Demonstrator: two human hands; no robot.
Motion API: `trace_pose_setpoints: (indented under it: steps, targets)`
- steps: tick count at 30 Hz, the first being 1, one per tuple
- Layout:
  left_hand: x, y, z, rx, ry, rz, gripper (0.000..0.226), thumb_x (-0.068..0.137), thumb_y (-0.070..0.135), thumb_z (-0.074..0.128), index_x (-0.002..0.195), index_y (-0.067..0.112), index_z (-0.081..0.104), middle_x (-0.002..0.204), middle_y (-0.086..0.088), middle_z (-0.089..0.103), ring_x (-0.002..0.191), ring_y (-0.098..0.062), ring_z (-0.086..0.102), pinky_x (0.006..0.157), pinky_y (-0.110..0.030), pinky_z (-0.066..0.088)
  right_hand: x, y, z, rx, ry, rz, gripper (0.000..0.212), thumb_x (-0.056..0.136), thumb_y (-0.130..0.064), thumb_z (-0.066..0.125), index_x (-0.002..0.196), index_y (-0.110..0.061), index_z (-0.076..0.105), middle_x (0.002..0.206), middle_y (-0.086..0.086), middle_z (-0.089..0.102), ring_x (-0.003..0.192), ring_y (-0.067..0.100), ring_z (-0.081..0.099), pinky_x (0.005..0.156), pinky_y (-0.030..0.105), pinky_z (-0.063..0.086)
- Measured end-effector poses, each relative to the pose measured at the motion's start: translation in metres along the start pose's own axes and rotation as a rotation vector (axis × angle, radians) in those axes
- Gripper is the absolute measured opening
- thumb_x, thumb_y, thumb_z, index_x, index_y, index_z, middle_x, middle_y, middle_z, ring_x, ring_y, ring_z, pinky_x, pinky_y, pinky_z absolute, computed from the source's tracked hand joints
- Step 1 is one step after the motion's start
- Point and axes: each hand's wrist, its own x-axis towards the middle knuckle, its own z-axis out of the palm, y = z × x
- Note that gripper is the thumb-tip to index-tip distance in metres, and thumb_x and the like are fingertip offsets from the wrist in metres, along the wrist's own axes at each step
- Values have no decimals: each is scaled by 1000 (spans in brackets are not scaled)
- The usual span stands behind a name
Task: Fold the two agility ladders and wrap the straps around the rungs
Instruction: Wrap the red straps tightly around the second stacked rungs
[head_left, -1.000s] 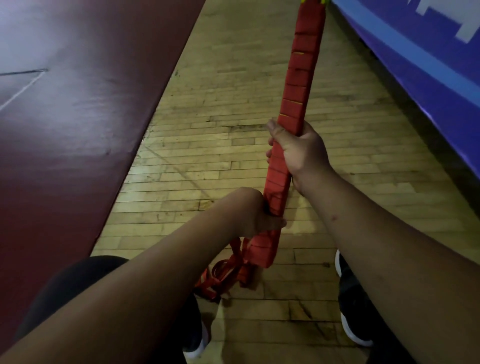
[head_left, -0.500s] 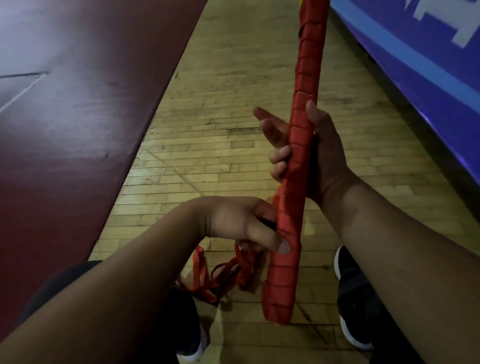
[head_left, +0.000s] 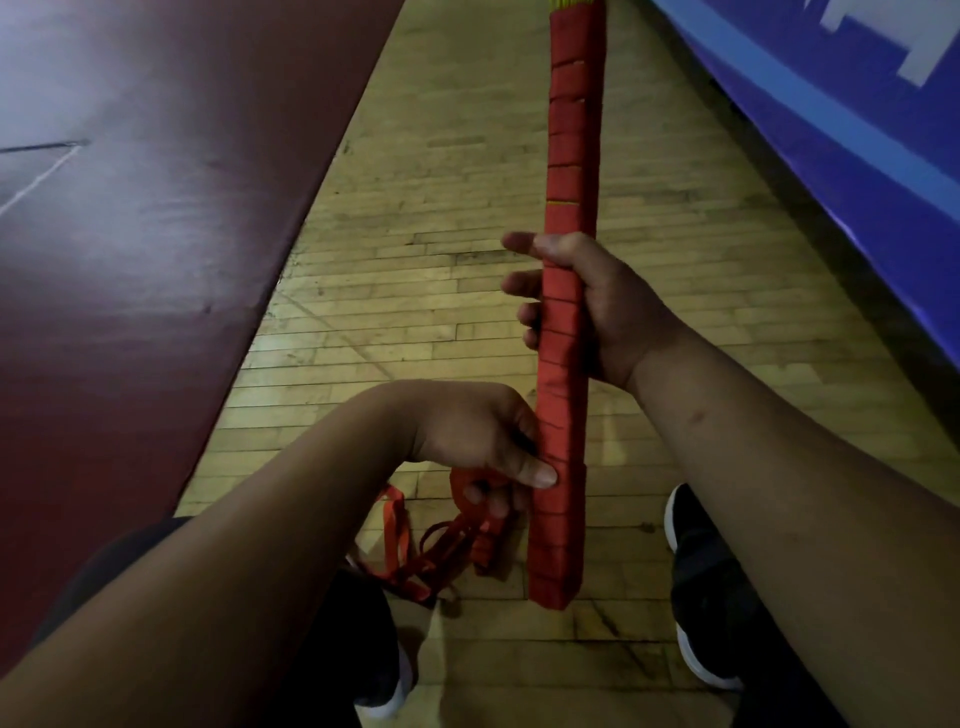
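A long bundle of stacked rungs (head_left: 569, 156), wound all along in red strap, stands nearly upright in front of me, with yellow showing at its top edge. My right hand (head_left: 608, 306) holds the bundle at mid-height, palm behind it and fingertips showing on its left side. My left hand (head_left: 483, 441) grips it lower down, thumb pressed on the front, fingers curled around loose red strap. The remaining strap (head_left: 421, 551) hangs in tangled loops down to the floor between my feet.
A wooden plank floor (head_left: 415, 291) runs ahead. A dark red mat (head_left: 156, 218) borders it on the left and a blue padded wall (head_left: 841, 114) on the right. My black shoes (head_left: 701, 587) with white soles stand below the bundle.
The bundle has been turned and straightened upright. My right hand regripped it with its fingers wrapped further round. My left hand stays low on the bundle with the loose strap.
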Motion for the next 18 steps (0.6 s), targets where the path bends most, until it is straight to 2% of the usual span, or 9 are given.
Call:
trace_pose_setpoints:
  steps: [3,6,11,14,18]
  targets:
    - [2,-5,0,15,3,-32,9,105,19,71,98,22,76,82,3,78,78,-17,77,67,-27,61,2,2,4,-82,-18,24,32,108,-29,58,135,-14,65,94,7,76,74,18,70,66,34,58]
    - [4,-8,-1,-5,-10,-47,8,104,19,72,98,22,77,86,0,79,80,-19,78,71,-30,63,3,6,6,-124,-20,30,27,107,-26,61,131,-14,66,93,8,76,75,20,72,66,35,59]
    - [4,-9,1,-79,-77,-59,9,106,26,70,109,23,78,99,-7,80,84,-22,79,75,-35,65,4,8,5,-59,8,17,25,107,-27,60,127,-14,69,87,3,74,70,14,68,62,30,56]
    - [3,-8,1,-99,-102,-63,22,107,32,68,121,17,76,102,-8,80,84,-22,79,77,-37,64,2,7,2,-10,27,4,26,107,-28,57,126,-15,70,83,0,71,67,11,65,59,28,54]
    - [5,-8,1,-82,-40,-61,31,108,29,66,129,8,73,102,-10,81,87,-23,80,78,-36,66,2,3,-3,-22,34,1,28,107,-27,58,130,-14,67,84,1,71,69,13,66,61,29,56]
